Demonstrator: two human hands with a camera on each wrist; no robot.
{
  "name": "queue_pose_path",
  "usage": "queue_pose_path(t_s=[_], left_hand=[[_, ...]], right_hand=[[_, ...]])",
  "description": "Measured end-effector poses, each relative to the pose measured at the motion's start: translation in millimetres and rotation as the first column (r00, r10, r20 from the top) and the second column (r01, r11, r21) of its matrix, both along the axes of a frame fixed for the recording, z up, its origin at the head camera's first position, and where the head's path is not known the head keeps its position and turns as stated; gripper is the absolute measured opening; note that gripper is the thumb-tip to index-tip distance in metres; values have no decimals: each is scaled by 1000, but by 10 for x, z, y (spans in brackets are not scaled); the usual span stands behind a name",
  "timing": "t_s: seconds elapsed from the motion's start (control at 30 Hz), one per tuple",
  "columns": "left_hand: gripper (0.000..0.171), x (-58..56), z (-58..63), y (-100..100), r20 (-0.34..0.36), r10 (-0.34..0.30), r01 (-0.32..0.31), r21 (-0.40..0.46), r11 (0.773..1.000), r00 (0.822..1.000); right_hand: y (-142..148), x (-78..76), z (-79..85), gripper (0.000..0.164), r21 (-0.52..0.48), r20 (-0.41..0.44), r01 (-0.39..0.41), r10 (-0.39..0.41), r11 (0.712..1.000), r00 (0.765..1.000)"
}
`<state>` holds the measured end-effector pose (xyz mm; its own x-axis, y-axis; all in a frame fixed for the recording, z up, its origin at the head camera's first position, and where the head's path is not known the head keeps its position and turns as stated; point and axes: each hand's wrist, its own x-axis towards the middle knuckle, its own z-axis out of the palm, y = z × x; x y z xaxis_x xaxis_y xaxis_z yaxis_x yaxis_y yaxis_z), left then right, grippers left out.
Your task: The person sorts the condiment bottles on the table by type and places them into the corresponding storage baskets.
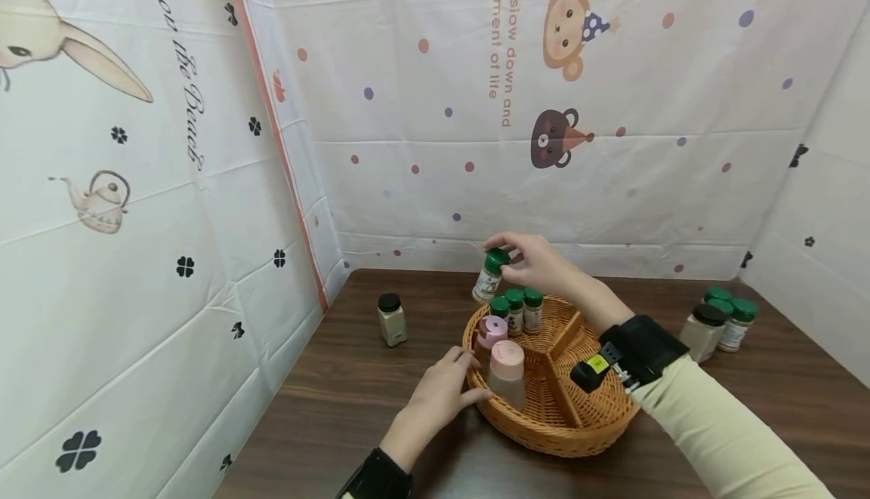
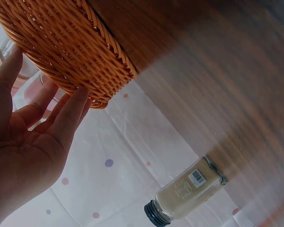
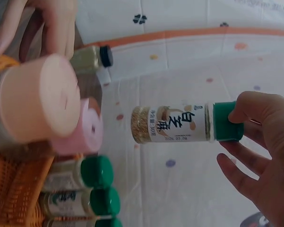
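My right hand [image 1: 537,261] pinches the green cap of a spice jar [image 3: 175,124] between thumb and fingers. Pale seeds fill the jar, which has a white label and is raised beyond the basket's back left rim. My left hand [image 1: 442,389] rests its fingertips and thumb on the left rim of a round wicker basket [image 1: 530,438]. Inside the basket's left part stand a pink-capped bottle [image 1: 507,355], a smaller bottle with a purple-pink cap [image 1: 492,329] and three green-capped jars [image 1: 533,299].
Wooden dividers [image 1: 560,389] split the basket. A black-capped square jar [image 1: 392,321] stands on the dark wooden table [image 1: 326,401] to the left. At the right stand several green-capped jars [image 1: 737,321] beside another black-capped jar [image 1: 703,329]. Printed cloth [image 1: 408,197] hangs behind and at the sides.
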<state>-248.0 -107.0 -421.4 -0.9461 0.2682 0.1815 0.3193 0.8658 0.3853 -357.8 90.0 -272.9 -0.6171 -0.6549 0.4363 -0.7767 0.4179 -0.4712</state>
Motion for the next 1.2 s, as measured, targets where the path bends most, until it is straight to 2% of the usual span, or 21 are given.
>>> queue_pose_path(t_s=[0.2, 0.57, 0.97, 1.2], left_hand=[[46, -11, -4, 2, -10, 4, -4, -17, 1000, 1000], [45, -11, -8, 7, 6, 8, -8, -11, 1000, 1000], [46, 9, 13, 2, 8, 8, -8, 0, 1000, 1000], [46, 15, 22, 15, 8, 6, -6, -1, 1000, 1000]], right_hand=[[189, -101, -78, 39, -24, 2, 143, -143, 989, 990], [596, -259, -273, 40, 10, 48, 354, -354, 935, 934], [832, -302, -423, 41, 63, 26, 427, -429, 902, 903], [848, -310, -541, 41, 105, 36, 409, -415, 906, 909]])
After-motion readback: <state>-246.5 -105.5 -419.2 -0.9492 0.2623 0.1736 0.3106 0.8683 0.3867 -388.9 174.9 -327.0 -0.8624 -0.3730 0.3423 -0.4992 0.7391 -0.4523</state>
